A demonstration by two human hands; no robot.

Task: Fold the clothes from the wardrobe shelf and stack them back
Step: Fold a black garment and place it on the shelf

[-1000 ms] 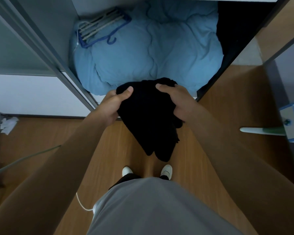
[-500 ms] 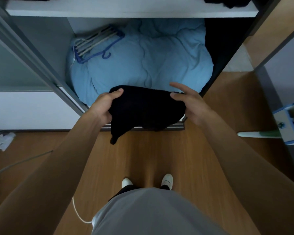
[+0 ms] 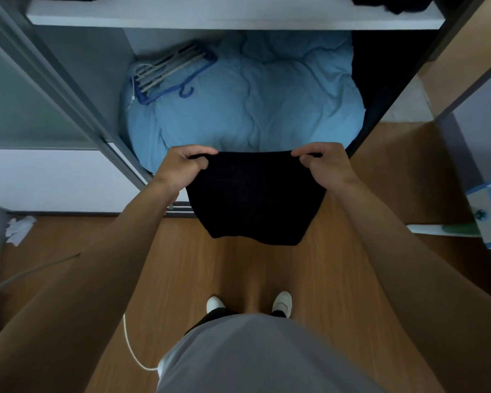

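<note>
A black garment (image 3: pixel 254 197) hangs flat in front of me, stretched between both hands above the wooden floor. My left hand (image 3: pixel 183 167) pinches its top left corner. My right hand (image 3: pixel 325 164) pinches its top right corner. The white wardrobe shelf (image 3: pixel 233 17) runs along the top of the view, with dark clothes (image 3: pixel 394 2) lying at its right end and more at its left end.
Below the shelf a light blue duvet (image 3: pixel 253 100) fills the wardrobe bottom, with blue and white hangers (image 3: pixel 167 72) on it. A sliding door frame (image 3: pixel 60 86) stands at left. A white cable (image 3: pixel 131 347) and crumpled paper (image 3: pixel 19 228) lie on the floor. A blue-white object (image 3: pixel 488 214) sits right.
The bunched garment has been spread out and now hangs flat from its top edge. Both hands moved apart to its corners, and the view tilted up to show the shelf.
</note>
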